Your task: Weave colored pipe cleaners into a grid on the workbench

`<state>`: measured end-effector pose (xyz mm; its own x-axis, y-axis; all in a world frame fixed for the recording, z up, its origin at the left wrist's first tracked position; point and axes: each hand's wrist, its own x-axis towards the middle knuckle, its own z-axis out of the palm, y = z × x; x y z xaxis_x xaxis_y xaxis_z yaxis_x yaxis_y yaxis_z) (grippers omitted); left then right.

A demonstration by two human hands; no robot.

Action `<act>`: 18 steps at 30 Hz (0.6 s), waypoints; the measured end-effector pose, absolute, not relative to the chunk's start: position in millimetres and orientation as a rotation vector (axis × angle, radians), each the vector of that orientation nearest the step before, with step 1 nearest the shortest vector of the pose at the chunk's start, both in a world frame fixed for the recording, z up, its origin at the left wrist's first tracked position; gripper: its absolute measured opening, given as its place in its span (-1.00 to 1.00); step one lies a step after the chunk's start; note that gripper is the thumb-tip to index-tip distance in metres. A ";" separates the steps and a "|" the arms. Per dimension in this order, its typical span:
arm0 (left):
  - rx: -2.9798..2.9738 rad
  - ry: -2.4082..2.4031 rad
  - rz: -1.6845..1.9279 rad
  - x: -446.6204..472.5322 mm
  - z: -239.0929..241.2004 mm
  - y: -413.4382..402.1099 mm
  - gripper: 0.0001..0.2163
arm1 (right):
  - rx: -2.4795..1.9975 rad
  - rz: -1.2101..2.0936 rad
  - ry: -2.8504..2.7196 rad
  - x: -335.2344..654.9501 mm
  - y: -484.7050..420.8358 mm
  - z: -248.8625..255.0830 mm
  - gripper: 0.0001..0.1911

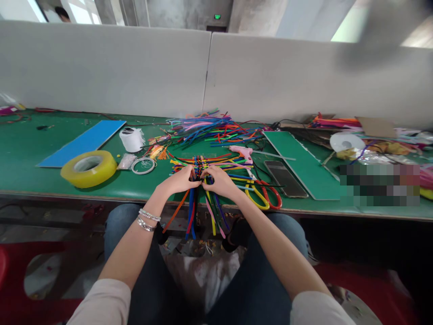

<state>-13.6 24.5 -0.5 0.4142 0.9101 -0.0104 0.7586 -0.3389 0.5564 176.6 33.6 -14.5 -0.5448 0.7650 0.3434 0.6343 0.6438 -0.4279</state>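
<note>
A woven piece of coloured pipe cleaners [199,160] lies near the table's front edge, its long loose ends fanning out to both sides and hanging over the edge. My left hand [182,179] pinches its near left part, thumb toward the middle. Close beside it, my right hand [220,181] is closed on the near right part, fingers curled. The fingertips of both hands almost meet and partly cover the weave. Scissors [259,198] with yellow and red handles lie right of my right hand, and a pink glue gun [242,153] lies behind them.
Loose pipe cleaners [206,128] are heaped at the back. Left stand a yellow tape roll [76,174], a blue board [84,142] and a white roll [131,141]. Right lie a phone [286,179] and a green board [304,171]. A grey partition [135,72] closes off the back.
</note>
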 end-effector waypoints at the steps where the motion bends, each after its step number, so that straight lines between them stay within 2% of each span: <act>1: 2.213 1.400 0.396 -14.5 -0.6 25.2 -0.69 | -1.098 0.317 -2.368 175.8 32.1 -13.5 -0.82; 6: 2.249 1.305 0.241 -16.4 1.3 27.6 -0.76 | -1.085 0.261 -2.385 175.1 30.0 -11.2 -0.84; 14: 2.238 1.230 0.034 -18.4 13.3 23.9 -0.61 | -1.125 0.423 -2.365 179.4 36.1 -17.8 -0.85; 18: 2.189 1.203 0.032 -18.9 18.3 22.5 -0.63 | -1.103 0.529 -2.379 183.1 39.8 -17.6 -0.84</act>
<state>-18.9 22.5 18.3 0.5826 0.7670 -0.2688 0.7518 -0.3829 0.5368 183.1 39.8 -17.6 -0.5710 0.7834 0.2455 0.6054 0.6038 -0.5185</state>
